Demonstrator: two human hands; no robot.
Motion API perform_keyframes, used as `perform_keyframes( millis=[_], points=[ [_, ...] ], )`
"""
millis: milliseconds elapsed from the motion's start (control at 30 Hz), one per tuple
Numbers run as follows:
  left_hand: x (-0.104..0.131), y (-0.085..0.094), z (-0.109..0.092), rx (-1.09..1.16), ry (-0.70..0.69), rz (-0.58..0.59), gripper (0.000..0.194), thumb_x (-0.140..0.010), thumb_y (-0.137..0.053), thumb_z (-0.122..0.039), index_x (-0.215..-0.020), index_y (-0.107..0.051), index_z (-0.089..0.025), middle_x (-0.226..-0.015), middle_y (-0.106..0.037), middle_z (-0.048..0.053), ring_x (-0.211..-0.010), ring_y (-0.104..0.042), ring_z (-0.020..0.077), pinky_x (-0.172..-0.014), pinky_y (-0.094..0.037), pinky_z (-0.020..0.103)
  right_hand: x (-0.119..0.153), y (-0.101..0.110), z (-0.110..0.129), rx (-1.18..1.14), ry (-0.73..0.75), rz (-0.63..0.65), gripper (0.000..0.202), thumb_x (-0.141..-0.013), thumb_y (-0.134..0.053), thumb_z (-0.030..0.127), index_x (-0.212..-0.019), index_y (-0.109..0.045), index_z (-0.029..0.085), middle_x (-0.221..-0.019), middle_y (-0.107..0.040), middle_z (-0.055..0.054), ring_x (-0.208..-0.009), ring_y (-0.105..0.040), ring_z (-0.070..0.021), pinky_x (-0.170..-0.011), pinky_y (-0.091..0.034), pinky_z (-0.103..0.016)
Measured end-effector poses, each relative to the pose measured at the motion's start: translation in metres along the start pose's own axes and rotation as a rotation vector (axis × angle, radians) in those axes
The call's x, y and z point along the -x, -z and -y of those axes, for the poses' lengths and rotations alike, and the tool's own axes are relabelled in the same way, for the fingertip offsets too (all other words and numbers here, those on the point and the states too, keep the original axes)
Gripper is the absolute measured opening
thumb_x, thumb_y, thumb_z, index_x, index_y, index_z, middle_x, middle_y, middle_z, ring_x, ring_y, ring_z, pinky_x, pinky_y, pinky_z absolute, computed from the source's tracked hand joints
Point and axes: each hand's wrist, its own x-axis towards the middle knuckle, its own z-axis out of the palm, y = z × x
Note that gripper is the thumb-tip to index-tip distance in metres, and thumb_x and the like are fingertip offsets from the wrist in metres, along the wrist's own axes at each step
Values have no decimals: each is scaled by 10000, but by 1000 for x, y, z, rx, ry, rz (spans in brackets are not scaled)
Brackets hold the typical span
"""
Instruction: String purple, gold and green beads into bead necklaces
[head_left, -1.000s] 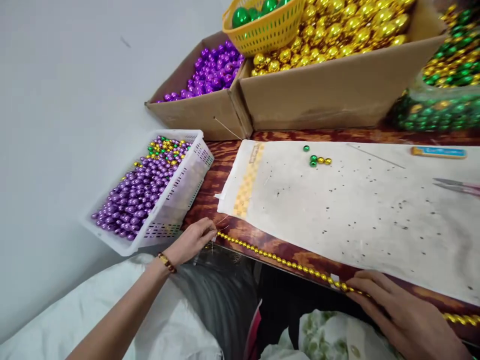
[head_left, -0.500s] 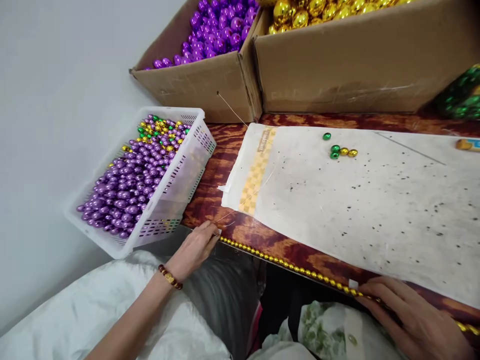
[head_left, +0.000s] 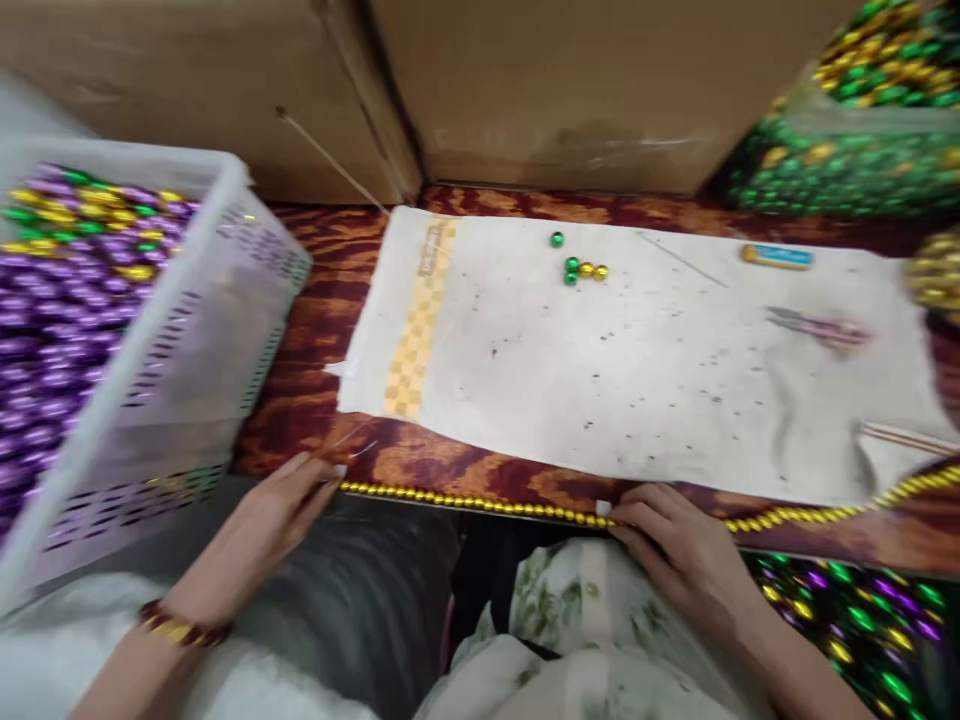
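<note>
A strand of gold beads (head_left: 465, 501) runs along the front edge of the wooden table. At its left end, my left hand (head_left: 289, 500) pinches the strand beside a small white tag, with thin thread near the fingertips. My right hand (head_left: 675, 540) is closed on the same strand by another white tag (head_left: 603, 508). From there the beads continue right across the table. Behind the strand lies a white cloth (head_left: 525, 370) carrying loose green beads (head_left: 571, 270) and gold beads (head_left: 593, 271).
On the left stands a white basket (head_left: 217, 300) of mostly purple beads. Cardboard boxes (head_left: 570, 100) line the back. Snips (head_left: 821, 328), a needle (head_left: 682, 258) and a blue-orange tube (head_left: 777, 257) lie on the cloth. Multicoloured beads (head_left: 862, 620) show below the table's right edge.
The view has swung right and down, bringing the snips and more gold strand into sight. Both hands keep their grip at the tags, and the strand between them stays stretched along the edge.
</note>
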Motion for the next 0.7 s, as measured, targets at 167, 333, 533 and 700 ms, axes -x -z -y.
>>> perform_keyframes(
  millis=[167,333,533,700],
  points=[
    [-4,-4,12,-26,41,20,174,-919,-446,-428,-936,-542,-283,-911,-615,6,-864,-602,202,-771,-449,297,-4,3,2,-31,-50,-20,193,-964,-449,221,-963,-642,221,-969,-619,-60,-910,-578,-192,-752,-476,-315],
    [-3,-2,4,-46,105,53,196,-917,-434,-431,-928,-552,-275,-915,-629,6,-843,-619,194,-753,-452,276,-3,2,7,2,-104,-25,169,-964,-485,299,-941,-630,214,-946,-613,-57,-909,-559,-206,-737,-459,-317],
    [-4,-2,4,-48,90,40,194,-925,-420,-438,-935,-530,-279,-917,-615,3,-850,-613,189,-755,-451,274,-7,0,12,75,-146,-19,102,-941,-512,238,-938,-610,213,-917,-613,-50,-904,-544,-216,-711,-426,-313],
    [-2,-2,4,-35,76,16,187,-914,-436,-449,-940,-539,-295,-911,-615,-7,-852,-615,197,-764,-454,288,-8,1,13,93,-129,-26,116,-930,-520,229,-975,-626,234,-867,-608,-44,-875,-537,-217,-694,-420,-309]
  ],
)
